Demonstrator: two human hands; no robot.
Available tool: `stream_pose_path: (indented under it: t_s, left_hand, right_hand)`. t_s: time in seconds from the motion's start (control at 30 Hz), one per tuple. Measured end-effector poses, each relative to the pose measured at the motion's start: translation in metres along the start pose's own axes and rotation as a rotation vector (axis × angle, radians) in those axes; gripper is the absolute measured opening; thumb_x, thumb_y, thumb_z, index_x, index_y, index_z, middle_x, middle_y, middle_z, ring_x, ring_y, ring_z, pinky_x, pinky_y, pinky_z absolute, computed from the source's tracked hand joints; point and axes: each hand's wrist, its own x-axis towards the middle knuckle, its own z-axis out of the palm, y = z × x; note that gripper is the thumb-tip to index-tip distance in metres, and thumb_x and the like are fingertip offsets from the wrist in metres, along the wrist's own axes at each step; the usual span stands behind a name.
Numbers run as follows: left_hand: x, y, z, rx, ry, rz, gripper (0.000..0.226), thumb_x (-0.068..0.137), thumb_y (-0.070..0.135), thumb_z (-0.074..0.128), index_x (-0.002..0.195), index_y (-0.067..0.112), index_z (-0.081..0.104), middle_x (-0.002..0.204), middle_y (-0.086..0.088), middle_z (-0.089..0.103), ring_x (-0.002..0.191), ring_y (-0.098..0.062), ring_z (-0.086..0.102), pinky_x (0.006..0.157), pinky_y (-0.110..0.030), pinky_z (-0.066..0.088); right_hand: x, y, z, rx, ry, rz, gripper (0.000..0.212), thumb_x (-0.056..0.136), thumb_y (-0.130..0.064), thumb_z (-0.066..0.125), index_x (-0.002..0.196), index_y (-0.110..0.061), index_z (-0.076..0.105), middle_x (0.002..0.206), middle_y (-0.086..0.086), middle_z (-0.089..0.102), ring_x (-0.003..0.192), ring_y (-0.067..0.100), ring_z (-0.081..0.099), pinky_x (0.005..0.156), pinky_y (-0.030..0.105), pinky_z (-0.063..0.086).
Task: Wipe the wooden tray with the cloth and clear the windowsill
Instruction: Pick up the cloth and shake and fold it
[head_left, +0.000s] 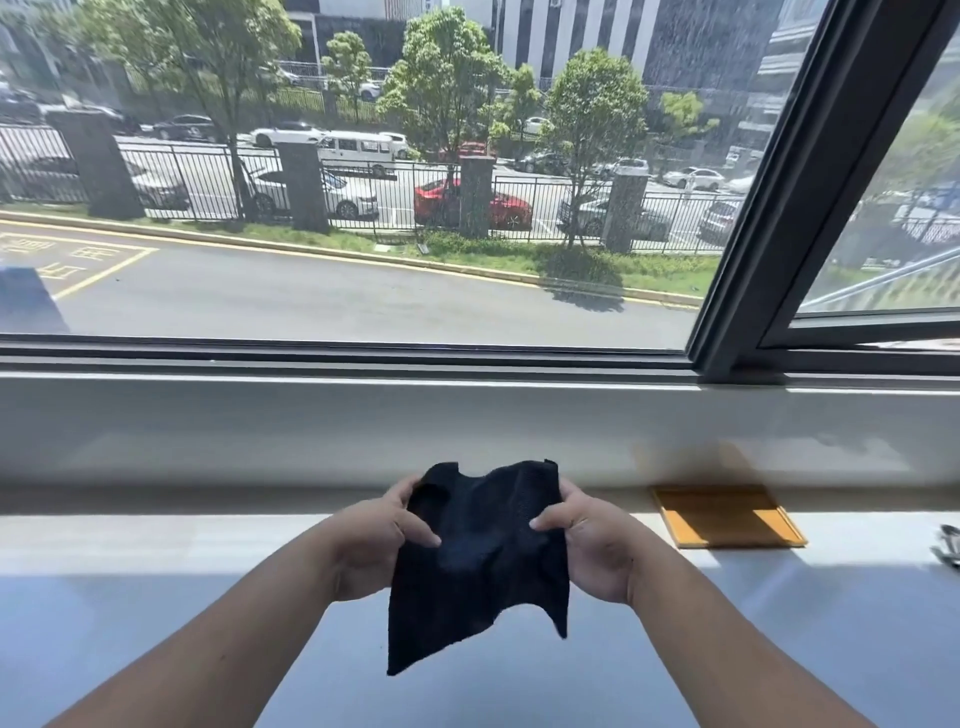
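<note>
A dark blue-black cloth (478, 556) hangs spread between both hands above the white windowsill (182, 540). My left hand (374, 545) grips its left edge and my right hand (592, 545) grips its right edge, with the lower corners dangling free. A flat wooden tray (727, 517) with a low rim lies on the sill to the right of my right hand, apart from the cloth, pushed against the back wall.
A small metal object (948, 543) lies at the sill's far right edge, partly cut off. Behind the sill rise a white ledge (363, 415) and a dark window frame (769, 208); the right pane is tilted open.
</note>
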Motion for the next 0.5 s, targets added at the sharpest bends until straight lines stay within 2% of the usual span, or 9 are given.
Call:
stream_pose_path:
  t_s: [0.07,0.13,0.23,0.27,0.33,0.43,0.5]
  left_hand:
    - [0.001,0.003,-0.003,-0.001,0.019,0.043,0.076,0.078,-0.016,0.063,0.142,0.025,0.057,0.133,-0.016,0.071,0.118,-0.040,0.070,0.088,-0.049,0.058]
    - [0.005,0.014,-0.007,-0.068,0.113,0.149,0.068,0.081,-0.011,0.070,0.141,0.017,0.057,0.128,-0.018,0.073,0.108,-0.036,0.074,0.084,-0.045,0.059]
    - [0.008,0.026,-0.010,-0.195,0.303,0.220,0.054,0.094,-0.002,0.069,0.138,0.024,0.054,0.110,-0.012,0.080,0.085,-0.029,0.077,0.068,-0.043,0.060]
    - [0.008,0.023,-0.010,-0.158,0.319,0.188,0.054,0.095,0.000,0.068,0.138,0.028,0.053,0.104,-0.010,0.081,0.081,-0.027,0.077,0.065,-0.042,0.061]
    - [0.009,0.011,-0.010,-0.083,0.288,0.120,0.059,0.094,-0.004,0.066,0.139,0.032,0.052,0.102,-0.014,0.080,0.080,-0.030,0.077,0.069,-0.045,0.061]
    - [0.006,0.003,-0.015,-0.062,0.269,0.119,0.061,0.090,-0.016,0.059,0.137,0.024,0.055,0.101,-0.021,0.079,0.076,-0.033,0.075,0.069,-0.041,0.061]
    - [0.002,0.010,-0.020,-0.045,0.291,0.151,0.055,0.089,-0.016,0.062,0.132,0.019,0.060,0.103,-0.022,0.079,0.082,-0.035,0.076,0.072,-0.042,0.060]
  right_hand:
    - [-0.002,-0.003,-0.005,-0.018,0.022,-0.025,0.054,0.091,0.014,0.047,0.137,-0.010,0.060,0.136,0.028,0.064,0.119,0.045,0.066,0.100,0.053,0.055]
    - [-0.001,-0.012,-0.010,-0.015,0.039,-0.065,0.045,0.094,0.009,0.048,0.134,-0.004,0.064,0.131,0.026,0.069,0.113,0.039,0.069,0.093,0.048,0.056]
    - [0.003,-0.015,-0.013,0.020,0.116,-0.084,0.035,0.103,-0.002,0.047,0.134,-0.003,0.064,0.126,0.021,0.073,0.115,0.039,0.070,0.092,0.049,0.057]
    - [0.003,-0.012,-0.013,0.013,0.154,-0.072,0.034,0.105,-0.004,0.046,0.134,-0.006,0.063,0.125,0.020,0.074,0.115,0.039,0.071,0.090,0.049,0.058]
    - [0.004,-0.002,-0.012,0.008,0.207,-0.036,0.033,0.105,-0.003,0.047,0.135,-0.005,0.058,0.120,0.019,0.076,0.109,0.040,0.073,0.082,0.047,0.060]
    - [0.002,0.001,-0.012,0.000,0.211,-0.071,0.038,0.097,0.009,0.044,0.135,0.007,0.050,0.108,0.023,0.072,0.091,0.038,0.070,0.072,0.043,0.054]
    - [0.001,-0.006,-0.013,-0.001,0.222,-0.121,0.046,0.095,0.013,0.042,0.140,0.005,0.048,0.116,0.026,0.071,0.093,0.037,0.069,0.070,0.043,0.053]
